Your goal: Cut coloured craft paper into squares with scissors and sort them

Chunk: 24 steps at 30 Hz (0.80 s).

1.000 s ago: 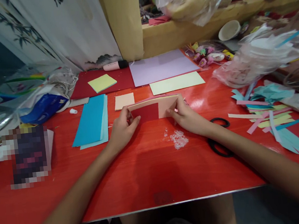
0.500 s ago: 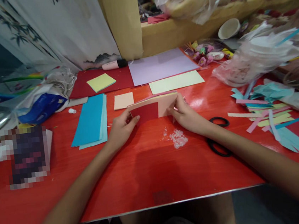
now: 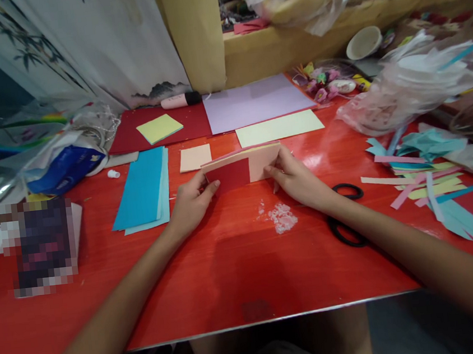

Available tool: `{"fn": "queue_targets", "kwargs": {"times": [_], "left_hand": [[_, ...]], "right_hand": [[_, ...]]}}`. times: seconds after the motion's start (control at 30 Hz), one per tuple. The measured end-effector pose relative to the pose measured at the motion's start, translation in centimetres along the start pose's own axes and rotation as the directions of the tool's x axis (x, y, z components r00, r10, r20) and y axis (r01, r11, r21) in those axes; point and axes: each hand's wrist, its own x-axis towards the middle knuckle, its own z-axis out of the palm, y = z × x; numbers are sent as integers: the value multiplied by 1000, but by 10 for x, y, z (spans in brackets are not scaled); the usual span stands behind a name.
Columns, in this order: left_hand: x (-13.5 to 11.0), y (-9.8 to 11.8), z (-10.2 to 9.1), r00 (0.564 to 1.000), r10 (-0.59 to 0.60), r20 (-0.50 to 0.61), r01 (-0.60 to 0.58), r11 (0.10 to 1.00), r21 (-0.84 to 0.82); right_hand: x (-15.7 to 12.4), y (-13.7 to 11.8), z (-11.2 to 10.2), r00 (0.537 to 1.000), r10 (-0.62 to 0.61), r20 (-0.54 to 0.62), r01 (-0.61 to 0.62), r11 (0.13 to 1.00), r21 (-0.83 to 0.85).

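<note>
The left hand [image 3: 193, 199] and right hand [image 3: 290, 172] grip opposite ends of the layered peach-and-red paper [image 3: 258, 164], which stretches between them.

Likely a home craft corner. Lilac sheet [image 3: 254, 103] along far edge of desk [image 3: 201, 282]; paper strips [image 3: 444, 188] near right edge; plastic bag [image 3: 400, 89], far right corner; bamboo-print hanging [image 3: 130, 47] behind.

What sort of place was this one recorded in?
Most likely a craft table, perhaps in a home, though I can't be sure: blue paper, a pile of cut paper strips and black scissor handles point that way.
</note>
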Motion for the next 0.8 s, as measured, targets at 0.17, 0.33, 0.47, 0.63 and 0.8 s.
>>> {"fn": "queue_targets", "kwargs": {"times": [0.17,0.33,0.47,0.63,0.8], "left_hand": [[0,15,-1,996,-85,26,88,982,-165],[1,19,-4,982,-159,101,181,949,-260],[3,15,-7,967,-206,147,242,924,-297],[4,12,-9,959,-218,182,267,910,-319],[4,10,-8,955,-234,184,287,886,-364]], "right_hand": [[2,-2,-6,1000,1,-4,-1,1000,11],[5,-7,-12,985,72,159,-121,938,324],[5,-19,-17,955,188,228,-264,890,371],[4,-25,-20,938,230,257,-323,851,415],[5,-23,-19,934,233,271,-338,824,456]]}}
